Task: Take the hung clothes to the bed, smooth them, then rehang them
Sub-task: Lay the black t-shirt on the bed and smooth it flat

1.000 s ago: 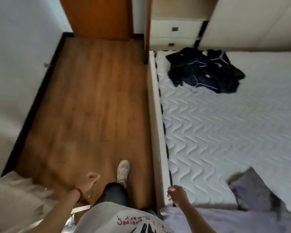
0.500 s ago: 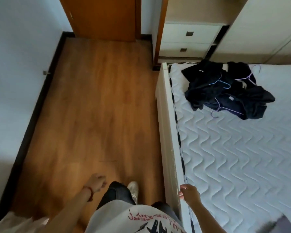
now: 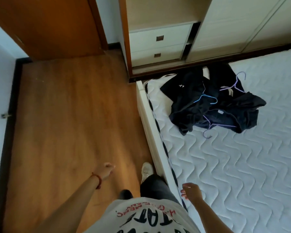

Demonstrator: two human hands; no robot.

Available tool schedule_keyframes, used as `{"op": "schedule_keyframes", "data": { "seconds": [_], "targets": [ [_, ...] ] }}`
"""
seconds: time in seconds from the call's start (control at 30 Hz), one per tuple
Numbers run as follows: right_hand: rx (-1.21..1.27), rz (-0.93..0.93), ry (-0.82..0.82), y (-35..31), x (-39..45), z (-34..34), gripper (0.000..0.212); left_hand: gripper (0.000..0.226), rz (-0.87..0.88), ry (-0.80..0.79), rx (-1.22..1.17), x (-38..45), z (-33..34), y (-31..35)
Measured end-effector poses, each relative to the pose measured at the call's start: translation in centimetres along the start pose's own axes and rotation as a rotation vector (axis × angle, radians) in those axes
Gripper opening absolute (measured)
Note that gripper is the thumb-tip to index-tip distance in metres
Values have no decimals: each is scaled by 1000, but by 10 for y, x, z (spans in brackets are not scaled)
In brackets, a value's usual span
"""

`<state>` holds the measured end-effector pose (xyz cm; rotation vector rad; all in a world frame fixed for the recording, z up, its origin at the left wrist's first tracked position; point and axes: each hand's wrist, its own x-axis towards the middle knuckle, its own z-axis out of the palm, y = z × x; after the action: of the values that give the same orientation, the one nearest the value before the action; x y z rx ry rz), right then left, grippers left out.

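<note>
A heap of dark clothes [image 3: 213, 101] lies crumpled on the far corner of the white quilted mattress [image 3: 233, 165], still on thin wire hangers: a blue hanger [image 3: 207, 98] and two purple hangers [image 3: 232, 87]. My left hand [image 3: 107, 170] hangs over the wooden floor with loosely curled fingers, holding nothing. My right hand [image 3: 191, 193] hovers over the near edge of the bed, fingers relaxed and empty. Both hands are well short of the clothes.
I stand in the wooden-floored aisle [image 3: 71, 123] left of the bed frame [image 3: 151, 137]. A wardrobe with white drawers [image 3: 158, 46] and sliding doors [image 3: 242, 24] stands beyond the bed. An orange door [image 3: 49, 26] is at the far left.
I have walked forward along the bed, so the clothes heap and wardrobe are closer. The grey blanket at the near right has left the view. Both hands stay empty.
</note>
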<state>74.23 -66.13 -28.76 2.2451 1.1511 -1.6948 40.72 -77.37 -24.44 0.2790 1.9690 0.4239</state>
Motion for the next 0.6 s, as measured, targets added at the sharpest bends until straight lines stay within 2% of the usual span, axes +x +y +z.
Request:
{"op": "schedule_keyframes", "data": {
  "seconds": [0.07,0.23,0.33,0.5,0.6],
  "targets": [
    [49,3,8,-43,14,-2,15,18,-25,1,31,16,-10,20],
    [168,-53,18,-162,36,-9,20,18,-7,6,49,59,-47,97],
    [212,-104,34,-211,48,-9,14,19,18,5,61,91,-68,143],
    [339,-42,125,-262,68,-9,14,22,62,-75,286,175,-103,247],
    [523,105,202,-266,74,-2,14,21,135,-165,456,216,-112,325]
  ]
}}
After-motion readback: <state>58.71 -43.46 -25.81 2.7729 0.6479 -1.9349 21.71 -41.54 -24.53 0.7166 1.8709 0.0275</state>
